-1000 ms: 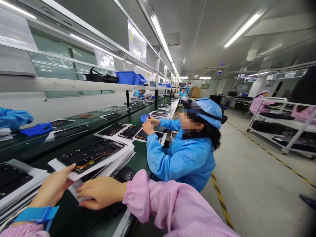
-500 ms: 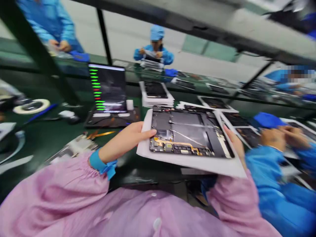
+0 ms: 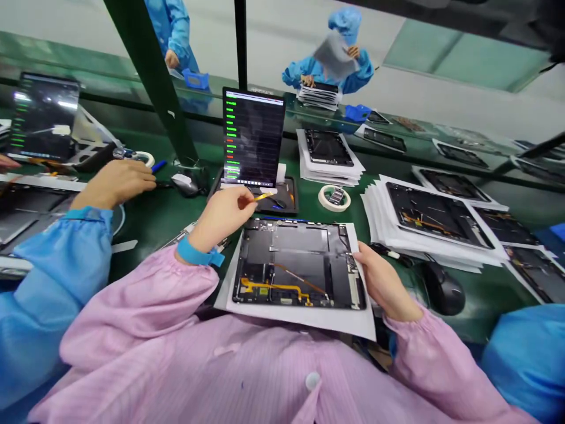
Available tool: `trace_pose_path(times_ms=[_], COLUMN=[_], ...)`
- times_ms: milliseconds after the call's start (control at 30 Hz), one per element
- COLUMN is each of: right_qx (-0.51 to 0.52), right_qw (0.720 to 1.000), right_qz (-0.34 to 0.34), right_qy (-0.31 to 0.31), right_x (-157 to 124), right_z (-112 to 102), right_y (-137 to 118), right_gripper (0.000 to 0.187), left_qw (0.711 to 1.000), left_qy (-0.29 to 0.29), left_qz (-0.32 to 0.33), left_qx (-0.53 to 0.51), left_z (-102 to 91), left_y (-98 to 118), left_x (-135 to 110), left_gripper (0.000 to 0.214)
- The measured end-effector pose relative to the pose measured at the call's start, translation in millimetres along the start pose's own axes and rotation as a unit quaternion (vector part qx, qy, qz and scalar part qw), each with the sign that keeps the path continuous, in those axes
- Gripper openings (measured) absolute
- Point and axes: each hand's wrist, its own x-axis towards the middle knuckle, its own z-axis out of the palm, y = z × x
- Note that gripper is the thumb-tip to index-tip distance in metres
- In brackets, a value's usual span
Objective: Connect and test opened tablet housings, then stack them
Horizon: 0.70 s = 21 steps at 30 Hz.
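Lying on a white paper sheet (image 3: 304,318) at the near edge of the green bench (image 3: 168,212): an opened black tablet chassis with orange flex cables (image 3: 300,265). Pinching a thin yellow flex strip (image 3: 263,197) just beyond the chassis's far-left corner, left hand (image 3: 223,215) fingers closed on it. Gripping the chassis's right edge, right hand (image 3: 384,282) fingers curled around it.

One camera sits on my head, looking forward and steeply down over my pink sleeves onto the green bench (image 3: 168,215). It is close to the near edge; the far side, with an upright lit test screen (image 3: 253,138), recedes towards the top.
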Motion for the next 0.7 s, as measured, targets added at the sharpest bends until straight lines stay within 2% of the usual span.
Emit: trace_pose_path(times_ms=[33, 100, 167, 233, 300, 333, 433, 467, 500, 567, 700], right_qx=[-0.002, -0.053, -0.195, -0.381, -0.497, -0.514, -0.483, -0.474, -0.469, -0.458, -0.417], right_qw=[1.000, 0.998, 0.980, 0.924, 0.860, 0.846, 0.830, 0.821, 0.817, 0.822, 0.851], right_qz=[0.002, 0.025, 0.042, -0.003, -0.094, -0.141, -0.239, -0.261, -0.277, -0.286, -0.270], right_qy=[-0.007, -0.015, -0.013, 0.036, 0.063, 0.038, -0.146, -0.181, -0.192, -0.181, -0.171], right_x=[4.7, 8.7, 7.1, 3.6, 2.5, 4.0, 18.2, 25.2, 32.2, 43.8, 51.1], right_z=[0.8, -2.8, -9.1, -9.8, 2.6, 14.5, 62.3, 77.8, 90.8, 107.4, 110.0], right_y=[2.6, 2.8, -4.5, -17.1, -30.1, -34.5, -32.9, -27.7, -21.3, -8.2, 4.0], right_gripper=[0.028, 0.026, 0.028, 0.034, 0.034, 0.029, 0.010, 0.005, 0.001, 0.007, 0.009], left_qw=[0.996, 0.971, 0.940, 0.917, 0.903, 0.900, 0.911, 0.920, 0.929, 0.936, 0.914], left_qy=[-0.027, -0.093, -0.170, -0.241, -0.294, -0.313, -0.329, -0.320, -0.310, -0.303, -0.333], left_qz=[-0.008, -0.020, -0.028, -0.038, -0.045, -0.047, -0.047, -0.045, -0.044, -0.060, -0.129], left_qx=[-0.083, -0.221, -0.294, -0.316, -0.310, -0.301, -0.243, -0.219, -0.197, -0.171, -0.193], left_z=[-4.4, -9.9, -11.1, -8.9, -3.7, -0.2, 13.0, 17.5, 21.8, 28.8, 35.9], left_y=[-0.9, -2.4, -1.3, 2.3, 5.7, 6.5, 3.3, 0.9, -1.7, -5.9, -7.1], left_x=[0.3, -1.5, -5.1, -8.2, -10.0, -10.3, -10.5, -10.6, -10.8, -11.9, -14.2], left_gripper=[0.014, 0.020, 0.024, 0.024, 0.023, 0.022, 0.020, 0.019, 0.018, 0.017, 0.016])
